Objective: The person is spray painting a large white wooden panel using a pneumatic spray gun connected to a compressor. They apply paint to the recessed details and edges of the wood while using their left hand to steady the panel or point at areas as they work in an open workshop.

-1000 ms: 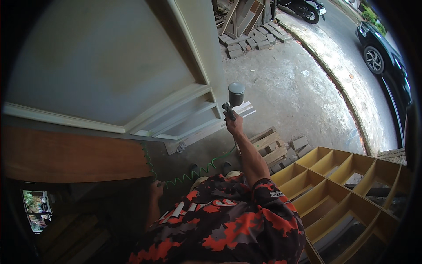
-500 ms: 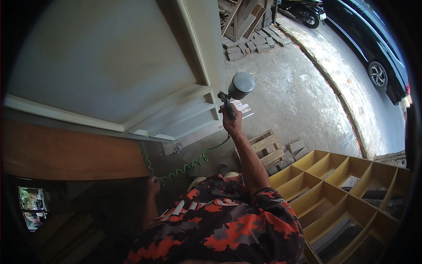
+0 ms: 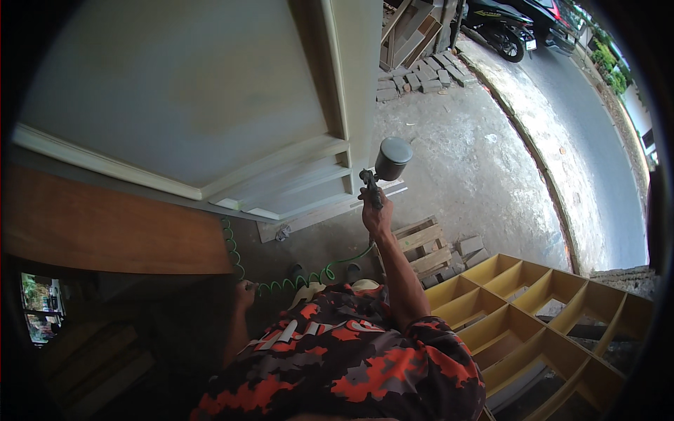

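My right hand [image 3: 378, 219] is closed round the handle of a spray gun [image 3: 369, 184], which carries a round grey cup on top. The gun is held beside the right edge of a large pale framed panel [image 3: 161, 91], apart from it. From below the gun a green coiled air hose [image 3: 326, 272] runs left to my left hand [image 3: 246, 293]. That hand is low at the left, its fingers closed on the hose, and shadow hides some of them. Beyond it the hose loops up beside a brown wooden board [image 3: 112, 228].
A yellow compartmented wooden frame [image 3: 491, 319] stands close on my right. Past my right forearm lie a wooden pallet [image 3: 421, 242] and grey blocks [image 3: 472, 245]. More bricks [image 3: 428, 74] are piled farther off. A motorcycle [image 3: 502, 31] is parked by the road.
The spray gun and my right hand have shifted slightly down and right in the picture. The view has turned a little. The dark car has moved up the road, away from the right side.
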Motion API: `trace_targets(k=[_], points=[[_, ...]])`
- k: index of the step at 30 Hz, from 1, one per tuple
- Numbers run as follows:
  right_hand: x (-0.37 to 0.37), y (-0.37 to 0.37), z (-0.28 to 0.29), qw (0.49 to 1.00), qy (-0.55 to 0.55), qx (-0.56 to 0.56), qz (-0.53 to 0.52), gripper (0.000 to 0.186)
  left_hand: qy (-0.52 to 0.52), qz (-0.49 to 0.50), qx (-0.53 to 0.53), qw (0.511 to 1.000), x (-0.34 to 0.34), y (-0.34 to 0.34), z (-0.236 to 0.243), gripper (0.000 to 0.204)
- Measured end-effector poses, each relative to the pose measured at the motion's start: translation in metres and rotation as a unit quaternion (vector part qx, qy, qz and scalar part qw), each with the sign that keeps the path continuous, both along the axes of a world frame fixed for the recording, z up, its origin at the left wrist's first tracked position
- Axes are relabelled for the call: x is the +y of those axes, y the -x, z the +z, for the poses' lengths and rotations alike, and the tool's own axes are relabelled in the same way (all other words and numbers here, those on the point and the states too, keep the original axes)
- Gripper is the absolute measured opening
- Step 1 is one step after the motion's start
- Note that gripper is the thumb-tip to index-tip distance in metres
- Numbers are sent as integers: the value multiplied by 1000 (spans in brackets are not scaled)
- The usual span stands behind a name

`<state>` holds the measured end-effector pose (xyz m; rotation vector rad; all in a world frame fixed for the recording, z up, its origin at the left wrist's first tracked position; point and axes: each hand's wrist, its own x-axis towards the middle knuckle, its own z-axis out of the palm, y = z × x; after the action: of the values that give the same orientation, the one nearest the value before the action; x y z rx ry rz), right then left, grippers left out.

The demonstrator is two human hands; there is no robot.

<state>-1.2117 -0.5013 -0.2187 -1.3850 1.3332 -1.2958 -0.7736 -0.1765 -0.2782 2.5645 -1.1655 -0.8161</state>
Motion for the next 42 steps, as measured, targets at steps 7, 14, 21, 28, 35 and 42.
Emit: trace_targets(k=[7,14,21,28,35,42], points=[[12,-13,64,997,-26,-21,-67,30,9,-6,15,1000,5,-26,-2,30],[40,-41,82,994,-17,33,-100,34,12,-25,11,1000,-13,-81,-4,29],[104,-103,90,992,-26,48,-112,28,66,-62,40,995,-12,-144,-17,27],[170,-166,104,998,1,53,-16,14,140,-77,37,986,-12,-185,-17,23],[188,-197,112,994,-6,30,-105,15,102,-97,51,989,11,-230,-51,25],[203,-223,144,990,-15,-40,-135,7,80,-119,53,988,22,-245,-49,27]])
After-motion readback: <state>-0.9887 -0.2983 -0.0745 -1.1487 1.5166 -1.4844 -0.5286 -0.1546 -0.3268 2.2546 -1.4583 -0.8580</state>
